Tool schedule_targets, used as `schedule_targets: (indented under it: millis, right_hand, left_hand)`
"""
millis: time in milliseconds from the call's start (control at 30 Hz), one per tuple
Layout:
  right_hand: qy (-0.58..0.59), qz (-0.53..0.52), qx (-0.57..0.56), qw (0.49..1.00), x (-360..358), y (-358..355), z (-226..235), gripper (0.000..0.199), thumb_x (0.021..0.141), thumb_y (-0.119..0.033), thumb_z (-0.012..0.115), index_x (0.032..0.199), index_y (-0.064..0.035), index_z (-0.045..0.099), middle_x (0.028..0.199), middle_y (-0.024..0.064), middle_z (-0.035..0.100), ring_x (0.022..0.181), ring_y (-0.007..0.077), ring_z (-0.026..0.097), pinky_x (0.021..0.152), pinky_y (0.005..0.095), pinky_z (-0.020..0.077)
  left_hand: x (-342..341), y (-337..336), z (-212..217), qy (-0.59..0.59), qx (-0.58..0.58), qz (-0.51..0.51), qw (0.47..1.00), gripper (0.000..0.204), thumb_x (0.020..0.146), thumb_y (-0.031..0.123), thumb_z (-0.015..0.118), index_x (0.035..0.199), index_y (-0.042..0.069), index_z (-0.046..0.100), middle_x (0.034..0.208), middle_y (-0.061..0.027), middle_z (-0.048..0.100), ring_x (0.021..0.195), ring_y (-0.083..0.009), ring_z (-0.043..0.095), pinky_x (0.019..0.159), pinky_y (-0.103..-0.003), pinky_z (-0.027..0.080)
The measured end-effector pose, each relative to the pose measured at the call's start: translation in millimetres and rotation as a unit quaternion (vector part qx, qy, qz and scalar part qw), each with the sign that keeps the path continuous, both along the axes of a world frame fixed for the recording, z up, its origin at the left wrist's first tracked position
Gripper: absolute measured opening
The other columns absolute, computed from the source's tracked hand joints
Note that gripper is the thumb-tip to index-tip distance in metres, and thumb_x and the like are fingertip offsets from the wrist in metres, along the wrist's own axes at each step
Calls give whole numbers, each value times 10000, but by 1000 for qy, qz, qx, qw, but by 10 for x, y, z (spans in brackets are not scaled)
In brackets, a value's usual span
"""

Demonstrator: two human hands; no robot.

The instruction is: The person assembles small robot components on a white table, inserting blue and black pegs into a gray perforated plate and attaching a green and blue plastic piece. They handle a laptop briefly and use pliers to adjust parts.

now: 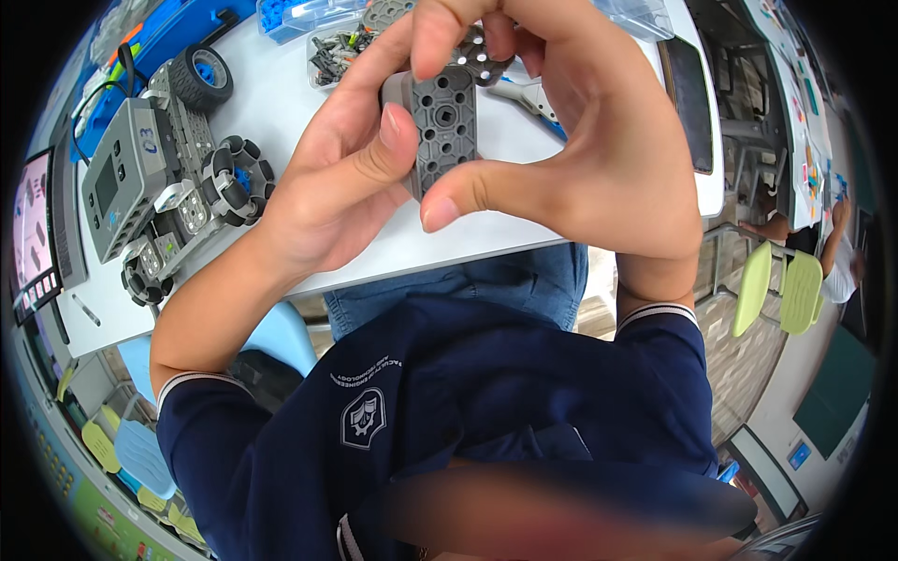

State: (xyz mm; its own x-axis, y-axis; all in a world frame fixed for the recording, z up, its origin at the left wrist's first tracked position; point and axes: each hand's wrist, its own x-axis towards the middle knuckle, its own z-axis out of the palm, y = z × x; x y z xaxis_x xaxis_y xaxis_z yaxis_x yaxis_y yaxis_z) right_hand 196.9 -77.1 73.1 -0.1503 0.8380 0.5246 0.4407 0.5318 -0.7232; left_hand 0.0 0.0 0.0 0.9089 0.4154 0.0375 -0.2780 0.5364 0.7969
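Both hands were raised together above the near edge of the white table (pixel 281 112), holding one small thing between them: a grey plastic block (pixel 445 126) with a grid of round holes across its face. The left hand (pixel 337 178) came in from the lower left, its thumb pressed flat against the left edge of the block and its fingers curled up behind it. The right hand (pixel 599 140) arched over from the right, its thumb lying under the bottom edge of the block and a finger coming down over its top, so the block sat pinched in the middle, upright and facing the camera. A second grey perforated piece (pixel 482 61) showed just behind the block's upper right corner; whether it was joined to the block I could not tell.

On the table to the left, well apart from the hands, stood a small wheeled robot (pixel 159 178) with a grey control unit, a blue-hubbed tyre and roller wheels. A clear tray of small parts (pixel 332 51) lay further back, behind the left hand
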Motion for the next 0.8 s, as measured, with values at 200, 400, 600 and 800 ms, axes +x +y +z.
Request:
schedule_targets:
  millis: [200, 400, 600, 800]
  right_hand:
    - [104, -194, 97, 971, 218, 80, 30, 333, 754, -87, 857, 1031, -52, 675, 915, 19, 654, 875, 127, 546, 815, 258, 409]
    - [-298, -328, 23, 896, 200, 103, -65, 109, 738, -21, 770, 806, -81, 709, 849, 67, 644, 908, 264, 557, 837, 393, 375]
    - [-397, -258, 65, 878, 82, 130, -207, 87, 753, -103, 722, 837, -95, 700, 991, 49, 591, 991, 306, 494, 845, 464, 327]
    - [-400, -201, 31, 894, 49, 105, -349, 228, 772, -100, 704, 999, -79, 701, 1054, 45, 658, 1030, 277, 524, 870, 464, 364]
  left_hand:
    - [77, -84, 388, 36, 122, -10, 992, 1133, 884, 649, 694, 1637, 45, 101, 1685, -48, 161, 854, -143, 549, 621, -288, 480]
    - [156, 14, 395, 25, 98, -14, 995, 1148, 866, 658, 711, 1644, 72, 102, 1706, -33, 125, 839, -138, 547, 623, -286, 470]
    - [191, -33, 300, -57, 30, -35, 997, 1186, 845, 616, 762, 1644, 63, 82, 1697, -72, 146, 869, -146, 586, 645, -295, 498]
    - [192, -15, 282, -66, 21, -50, 996, 1207, 836, 605, 778, 1645, 60, 66, 1697, -92, 163, 873, -153, 610, 658, -296, 529]
